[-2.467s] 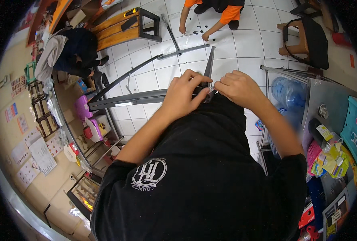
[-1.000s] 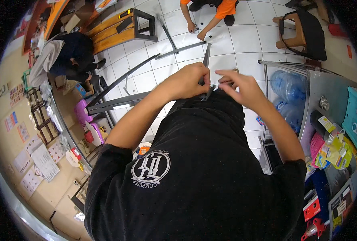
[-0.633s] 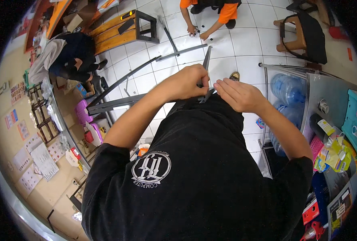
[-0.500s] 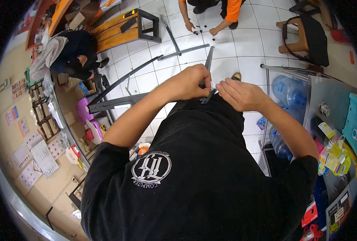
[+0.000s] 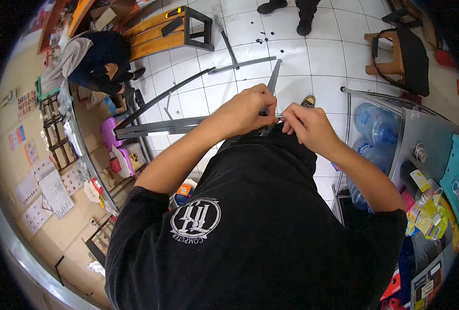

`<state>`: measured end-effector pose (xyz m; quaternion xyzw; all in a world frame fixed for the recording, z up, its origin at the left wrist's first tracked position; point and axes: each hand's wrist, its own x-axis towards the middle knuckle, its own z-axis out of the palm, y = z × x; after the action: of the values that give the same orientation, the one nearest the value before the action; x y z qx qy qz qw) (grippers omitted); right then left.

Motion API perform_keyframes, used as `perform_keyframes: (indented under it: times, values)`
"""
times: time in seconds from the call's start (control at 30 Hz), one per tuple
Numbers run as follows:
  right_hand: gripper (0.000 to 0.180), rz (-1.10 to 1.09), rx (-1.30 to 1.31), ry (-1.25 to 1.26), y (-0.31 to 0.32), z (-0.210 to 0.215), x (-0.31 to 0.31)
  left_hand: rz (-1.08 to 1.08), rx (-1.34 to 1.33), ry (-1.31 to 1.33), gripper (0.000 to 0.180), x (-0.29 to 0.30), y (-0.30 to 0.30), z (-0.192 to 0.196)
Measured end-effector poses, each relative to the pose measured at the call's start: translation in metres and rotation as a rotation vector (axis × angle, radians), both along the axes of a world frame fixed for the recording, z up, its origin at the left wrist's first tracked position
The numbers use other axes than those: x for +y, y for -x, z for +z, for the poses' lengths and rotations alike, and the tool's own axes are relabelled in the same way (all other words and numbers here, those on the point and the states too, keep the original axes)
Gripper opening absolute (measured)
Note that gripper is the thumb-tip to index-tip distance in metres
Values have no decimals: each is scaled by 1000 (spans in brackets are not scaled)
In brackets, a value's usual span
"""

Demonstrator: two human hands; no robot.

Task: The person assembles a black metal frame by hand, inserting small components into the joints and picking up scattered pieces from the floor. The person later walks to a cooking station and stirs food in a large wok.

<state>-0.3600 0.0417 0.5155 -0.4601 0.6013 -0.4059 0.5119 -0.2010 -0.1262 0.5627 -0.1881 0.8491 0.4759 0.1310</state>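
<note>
My left hand (image 5: 252, 111) is closed around a dark grey metal bar (image 5: 274, 77) that points away from me, in front of my waist. Beside it on the right, my right hand (image 5: 308, 125) has its fingers curled in a pinch. A thin, silvery thing (image 5: 280, 118) shows between the two hands, at the bar's side. Its kind is too small to make out, and the right fingertips are partly hidden. Long dark grey bars (image 5: 162, 127) stretch leftward from behind my left forearm.
More bars (image 5: 242, 65) lie on the white tiled floor, with small black pieces (image 5: 261, 40) beyond. Left are a wooden bench (image 5: 154, 36) and a seated person (image 5: 97, 62). Another person's legs (image 5: 306, 15) stand ahead. Water bottles (image 5: 376, 124) and a stool (image 5: 387, 51) are right.
My right fingers have gone from stretched out to curled. The person ahead, who was crouching over the black pieces, now stands. The whole view has shifted slightly.
</note>
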Motion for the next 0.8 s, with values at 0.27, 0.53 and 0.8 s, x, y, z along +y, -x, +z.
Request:
perform_keyframes:
  times: [0.27, 0.53, 0.8]
  values:
    - [23, -133, -409, -96, -22, -27, 24, 53, 40, -37, 16, 5, -6, -5]
    - [22, -684, -403, 202, -69, -34, 15, -38, 77, 126, 70, 11, -25, 12]
    - [25, -400, -413, -54, -46, -36, 25, -29, 91, 327, 76, 24, -32, 2]
